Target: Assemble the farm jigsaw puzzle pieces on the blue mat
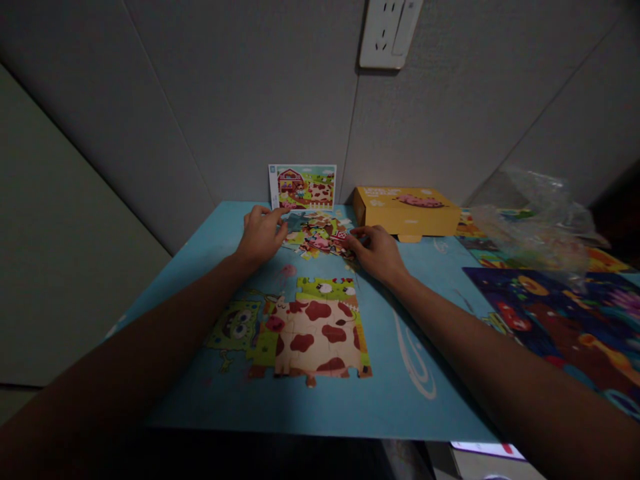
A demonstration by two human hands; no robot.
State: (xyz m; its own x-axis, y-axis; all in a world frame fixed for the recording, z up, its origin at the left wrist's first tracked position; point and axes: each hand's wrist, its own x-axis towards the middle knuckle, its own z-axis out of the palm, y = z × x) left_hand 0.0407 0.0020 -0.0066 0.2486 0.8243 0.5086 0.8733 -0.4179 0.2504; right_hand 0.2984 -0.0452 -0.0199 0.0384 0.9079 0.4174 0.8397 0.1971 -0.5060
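Observation:
My right hand (379,255) pinches a red jigsaw puzzle piece (341,235) with a white barn-door pattern, at the right side of a pile of loose puzzle pieces (316,244). At the pile's left edge my left hand (261,235) reaches in with its fingers apart, close to a dark bluish piece (297,221); whether it touches that piece is unclear. Nearer to me lies a joined part of the puzzle (315,333), showing a white cow with red-brown patches and two sheep above it.
A farm picture card (304,188) leans on the wall behind the pile. Right of it stands a yellow puzzle box (407,212). Farther right are a crumpled clear plastic bag (535,227) and a dark colourful puzzle (565,327). Everything is on a blue printed tabletop (200,260).

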